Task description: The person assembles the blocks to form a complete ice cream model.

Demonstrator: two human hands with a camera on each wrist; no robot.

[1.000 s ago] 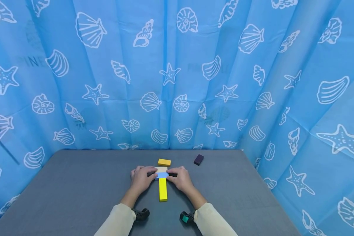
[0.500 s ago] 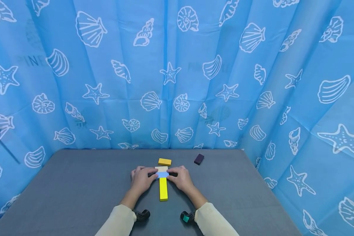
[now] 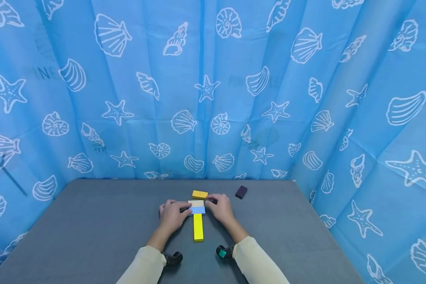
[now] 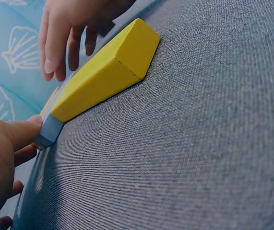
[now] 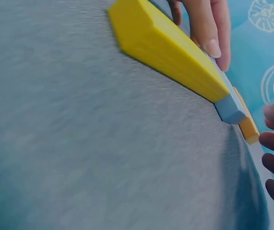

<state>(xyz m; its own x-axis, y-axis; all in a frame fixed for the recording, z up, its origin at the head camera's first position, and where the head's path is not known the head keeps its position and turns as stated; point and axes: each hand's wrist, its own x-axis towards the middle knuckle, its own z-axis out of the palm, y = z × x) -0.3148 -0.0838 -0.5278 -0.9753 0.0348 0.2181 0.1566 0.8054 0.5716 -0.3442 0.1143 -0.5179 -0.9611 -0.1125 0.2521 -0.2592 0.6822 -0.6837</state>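
Observation:
A long yellow block (image 3: 198, 228) lies on the grey table, its far end against the middle of a blue block (image 3: 197, 210). Beyond the blue one is a beige block (image 3: 196, 203), and farther back an orange block (image 3: 200, 194). My left hand (image 3: 172, 217) is at the left ends of the blue and beige blocks, thumb tip on the blue end (image 4: 50, 128). My right hand (image 3: 221, 208) is apart from the blue block, with its index fingertip near the orange block's right end. Its fingers are spread in the right wrist view, holding nothing.
A dark purple block (image 3: 241, 192) lies toward the back right of the table (image 3: 92, 236). Behind the table hangs a blue curtain (image 3: 184, 86) with white shells. Black wrist devices (image 3: 172, 259) sit at both sleeves.
My right hand has left the right ends of the blue and beige blocks and moved back, toward the orange block. The left hand and the blocks stay in place.

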